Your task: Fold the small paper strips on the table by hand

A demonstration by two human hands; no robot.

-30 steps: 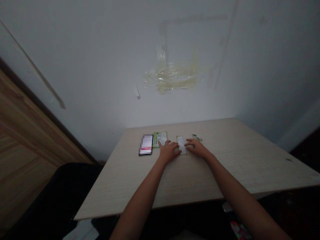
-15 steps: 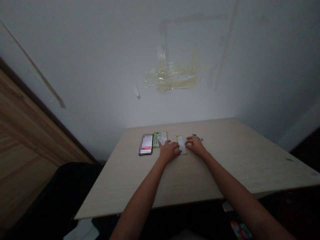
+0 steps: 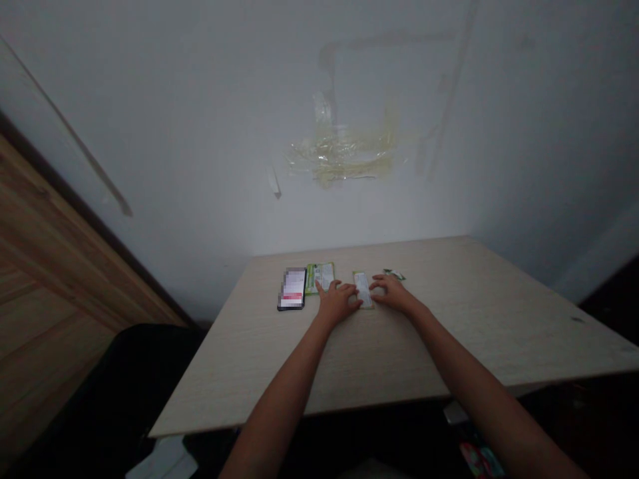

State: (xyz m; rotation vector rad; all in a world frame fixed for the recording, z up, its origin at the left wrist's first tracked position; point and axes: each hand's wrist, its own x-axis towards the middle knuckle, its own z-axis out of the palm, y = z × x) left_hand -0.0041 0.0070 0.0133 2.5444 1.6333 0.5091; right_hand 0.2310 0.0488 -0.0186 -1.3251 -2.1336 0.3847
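Note:
A narrow printed strip, pale with a yellow-green border (image 3: 363, 287), lies flat on the table between my hands. My left hand (image 3: 337, 301) rests at its left edge, fingers spread, the fingertips touching or nearly touching the strip. On the other side, my right hand (image 3: 391, 292) is at the strip's right edge with its fingers apart. A green and white printed packet or sheet (image 3: 322, 273) lies behind my left hand, which covers its lower right part. Beyond my right hand's fingers is a small green and white scrap (image 3: 396, 273), partly covered.
A phone with a lit, blurred screen (image 3: 292, 289) lies left of the green packet. The pale wooden table (image 3: 449, 332) meets a wall with crumpled clear tape (image 3: 344, 156) on it. A wooden panel (image 3: 54, 239) stands at left, with dark fabric (image 3: 144, 359) below.
The fingers of my right hand have spread a little at the strip's right edge, the thumb and forefinger moving apart. My left hand and the things on the table have stayed put.

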